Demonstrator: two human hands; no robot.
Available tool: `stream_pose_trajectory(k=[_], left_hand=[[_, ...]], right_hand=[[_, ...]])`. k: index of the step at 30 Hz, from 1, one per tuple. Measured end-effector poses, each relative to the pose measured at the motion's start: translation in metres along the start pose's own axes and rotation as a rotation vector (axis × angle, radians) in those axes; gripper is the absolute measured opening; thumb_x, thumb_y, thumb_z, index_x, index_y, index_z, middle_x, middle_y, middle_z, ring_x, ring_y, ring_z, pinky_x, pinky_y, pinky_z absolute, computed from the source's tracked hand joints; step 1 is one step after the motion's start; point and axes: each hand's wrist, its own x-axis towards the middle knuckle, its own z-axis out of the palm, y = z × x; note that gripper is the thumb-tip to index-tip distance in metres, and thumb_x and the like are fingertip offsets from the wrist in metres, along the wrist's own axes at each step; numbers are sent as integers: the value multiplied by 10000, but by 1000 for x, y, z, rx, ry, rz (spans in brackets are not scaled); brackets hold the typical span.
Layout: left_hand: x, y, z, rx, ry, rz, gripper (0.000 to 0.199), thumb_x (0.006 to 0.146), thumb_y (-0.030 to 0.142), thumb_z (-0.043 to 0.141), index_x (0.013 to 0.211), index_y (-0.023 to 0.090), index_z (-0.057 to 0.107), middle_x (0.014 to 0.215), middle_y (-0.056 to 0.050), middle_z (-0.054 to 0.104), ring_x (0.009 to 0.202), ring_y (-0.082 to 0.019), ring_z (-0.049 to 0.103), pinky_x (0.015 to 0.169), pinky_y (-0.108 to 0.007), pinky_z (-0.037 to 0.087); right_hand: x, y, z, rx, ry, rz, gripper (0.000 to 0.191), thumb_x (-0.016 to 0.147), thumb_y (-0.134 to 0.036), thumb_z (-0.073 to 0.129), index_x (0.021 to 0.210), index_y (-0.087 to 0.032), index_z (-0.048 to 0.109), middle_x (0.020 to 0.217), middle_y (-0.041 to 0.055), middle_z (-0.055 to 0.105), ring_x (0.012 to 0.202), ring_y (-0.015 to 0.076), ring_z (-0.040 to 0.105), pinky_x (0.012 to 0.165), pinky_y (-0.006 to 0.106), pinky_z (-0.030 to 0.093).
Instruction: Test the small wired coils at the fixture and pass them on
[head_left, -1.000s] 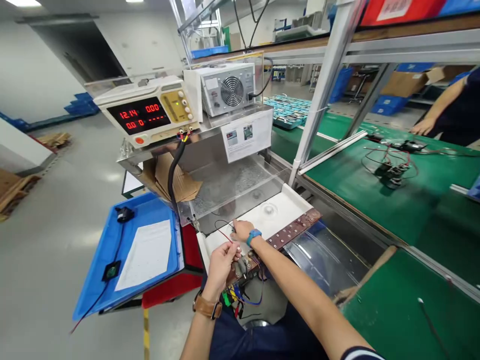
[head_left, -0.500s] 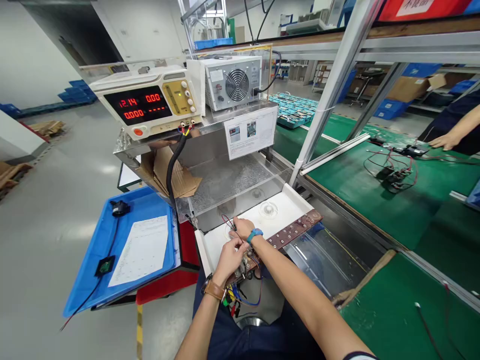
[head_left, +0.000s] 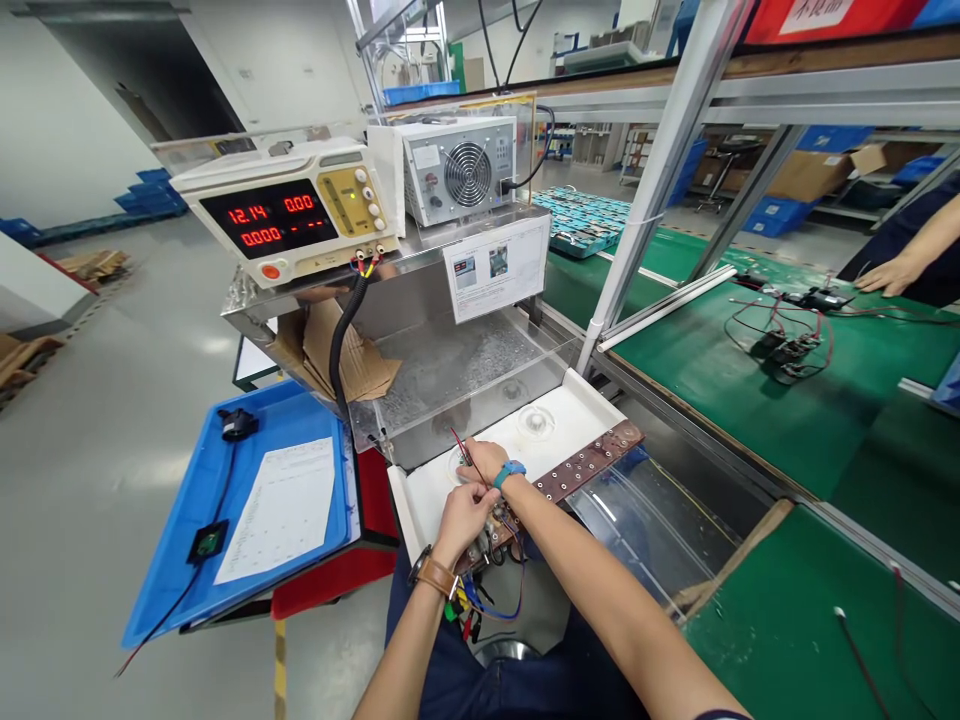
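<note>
My left hand (head_left: 463, 515), with a brown-strapped watch on its wrist, is pinched on a thin dark wire beside the brown board. My right hand (head_left: 486, 463), with a teal band, is closed round a thin red and black wire (head_left: 458, 441) over the white tray (head_left: 566, 412). What lies inside its fingers is mostly hidden. The brown board (head_left: 585, 462) with rows of metal studs runs along the tray's front edge. Below my hands hang coloured clips and wires (head_left: 472, 600).
A power supply (head_left: 281, 210) with red digits and a fan unit (head_left: 465, 170) stand on the metal shelf. At left, a blue tray (head_left: 165, 560) holds a paper and a wired part. A person's hand (head_left: 892, 275) rests on the green table (head_left: 675, 350).
The wire's free end above my right hand has shifted and now stands straighter. Both hands have stayed nearly in place. The view has shifted slightly.
</note>
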Motion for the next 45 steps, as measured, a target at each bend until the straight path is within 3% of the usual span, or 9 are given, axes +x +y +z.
stream_pose_trajectory(k=[16,25,31,35,37,40,42,45], left_hand=[[-2,3,2,20,21,-90,234,794,362,577,626,199,582,661,-7,659,678,-168,596,651,-269,388],[-6,5,3,33,83,-140,188,749,295,597,592,195,571,637,-5,667,668,-167,599,605,-266,362],[-1,3,3,29,118,-117,284,726,430,611,561,214,527,638,-14,658,707,-196,609,645,-287,407],[-6,9,0,42,113,-24,450,757,654,459,619,231,525,714,-64,675,760,-243,620,726,-337,450],[-7,18,-3,-39,162,34,562,738,757,413,683,222,578,770,-77,693,804,-263,630,768,-357,471],[2,48,-9,-243,212,22,673,561,873,556,650,208,609,673,-53,670,694,-242,614,667,-340,490],[14,84,-7,-383,180,21,671,537,845,634,673,188,621,608,-18,624,569,-171,536,545,-289,444],[43,161,5,-586,93,93,589,658,703,698,892,164,661,593,39,567,479,-90,414,446,-216,340]], right_hand=[[0,-2,4,43,42,-3,400,796,-426,631,1105,-175,599,1003,106,725,910,242,671,688,282,369],[-2,-9,8,90,79,-4,374,753,-348,638,1083,-174,617,1001,123,732,928,267,682,720,298,402],[2,-9,6,86,100,-7,379,750,-337,633,1087,-164,630,1020,143,737,943,282,695,730,309,435],[-4,-16,-2,42,115,11,333,729,-314,678,1035,-187,646,1032,137,742,952,289,704,701,304,458],[-6,-16,-13,48,158,4,363,725,-374,699,1040,-205,636,1024,129,745,944,296,706,683,307,470],[-14,4,-48,94,325,56,431,750,-497,643,1072,-214,604,979,103,748,894,300,711,665,322,484],[-32,33,-81,105,453,173,417,790,-508,581,1082,-211,589,966,95,742,879,292,709,674,329,489],[-81,97,-142,74,586,426,397,829,-478,542,1102,-192,579,970,122,729,909,298,698,705,341,491]])
